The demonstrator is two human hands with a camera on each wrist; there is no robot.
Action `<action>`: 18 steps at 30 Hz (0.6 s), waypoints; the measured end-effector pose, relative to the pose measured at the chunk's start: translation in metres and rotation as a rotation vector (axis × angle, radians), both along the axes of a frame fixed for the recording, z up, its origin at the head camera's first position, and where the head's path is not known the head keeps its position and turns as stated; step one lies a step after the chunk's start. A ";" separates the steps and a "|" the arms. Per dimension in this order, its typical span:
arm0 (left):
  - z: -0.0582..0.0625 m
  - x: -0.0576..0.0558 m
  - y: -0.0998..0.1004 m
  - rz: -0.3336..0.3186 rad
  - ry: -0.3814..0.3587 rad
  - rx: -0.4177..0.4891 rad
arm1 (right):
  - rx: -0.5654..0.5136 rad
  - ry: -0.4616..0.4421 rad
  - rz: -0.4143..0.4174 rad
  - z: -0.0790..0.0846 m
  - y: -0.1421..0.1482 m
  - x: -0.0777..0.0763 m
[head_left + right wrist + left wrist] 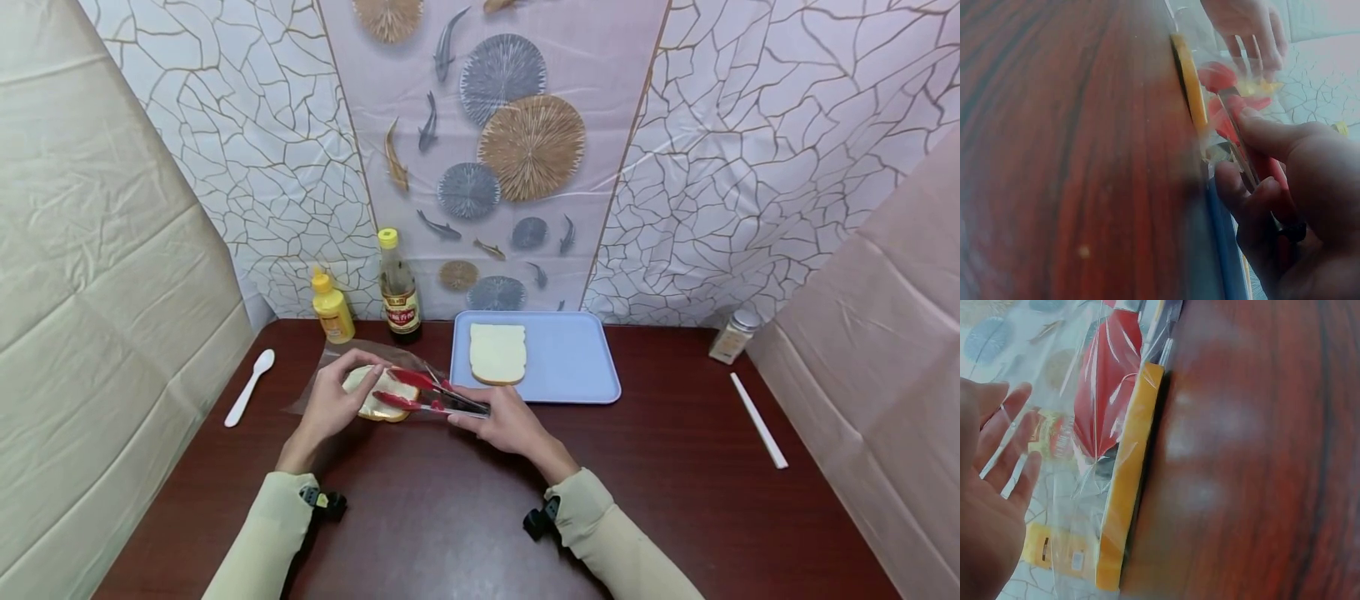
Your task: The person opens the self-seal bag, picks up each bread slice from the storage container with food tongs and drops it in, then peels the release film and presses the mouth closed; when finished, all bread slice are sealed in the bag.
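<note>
A slice of bread [381, 398] lies in a clear plastic bag [330, 354] on the table, left of the tray; its brown crust [1129, 481] shows edge-on in the left wrist view. My left hand [335, 400] is over the bag's left part, thumb and fingers pinching its film. My right hand [504, 421] grips tongs [468, 402] with red heads and metal arms. The red heads [1108, 381] are under the film, spread a little apart above the slice. Whether they touch the bread cannot be told. Another bread slice [498, 354] rests on the blue tray [573, 358].
A yellow squeeze bottle [333, 312] and a dark sauce bottle [400, 300] stand behind the bag. At far left lies a white spoon [250, 387]. A seasoning jar [735, 336] and a white stick [759, 421] are at the right.
</note>
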State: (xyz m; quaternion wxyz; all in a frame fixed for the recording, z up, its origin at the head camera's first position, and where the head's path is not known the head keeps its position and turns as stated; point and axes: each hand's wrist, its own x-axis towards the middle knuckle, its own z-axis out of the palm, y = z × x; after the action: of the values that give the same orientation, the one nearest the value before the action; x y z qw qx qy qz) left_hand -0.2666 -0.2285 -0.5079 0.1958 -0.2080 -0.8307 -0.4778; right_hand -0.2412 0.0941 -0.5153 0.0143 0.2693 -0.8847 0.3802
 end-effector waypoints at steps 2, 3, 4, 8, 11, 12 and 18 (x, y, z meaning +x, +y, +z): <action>0.002 0.000 0.001 0.011 0.011 0.015 | -0.005 -0.003 0.001 -0.001 0.001 -0.001; 0.003 0.000 0.002 0.012 0.015 0.021 | -0.005 -0.008 0.001 -0.001 0.001 -0.001; 0.004 0.000 0.002 0.011 0.018 0.029 | -0.006 -0.009 0.001 -0.001 0.001 -0.002; 0.006 0.001 0.003 -0.001 0.014 0.041 | 0.001 -0.016 -0.003 -0.002 0.002 -0.003; 0.004 0.001 0.003 -0.001 -0.006 0.004 | 0.002 -0.012 -0.004 -0.003 0.002 -0.004; 0.003 0.001 0.003 -0.005 -0.013 -0.012 | 0.001 -0.013 -0.005 -0.003 0.002 -0.004; -0.003 -0.001 0.002 -0.053 -0.031 -0.038 | -0.003 -0.043 -0.006 -0.002 0.003 -0.002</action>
State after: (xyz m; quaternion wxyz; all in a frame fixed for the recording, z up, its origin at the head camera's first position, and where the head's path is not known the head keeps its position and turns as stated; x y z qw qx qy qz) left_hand -0.2672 -0.2266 -0.5111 0.1665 -0.2261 -0.8368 -0.4701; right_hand -0.2437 0.0968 -0.5169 -0.0030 0.2587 -0.8849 0.3874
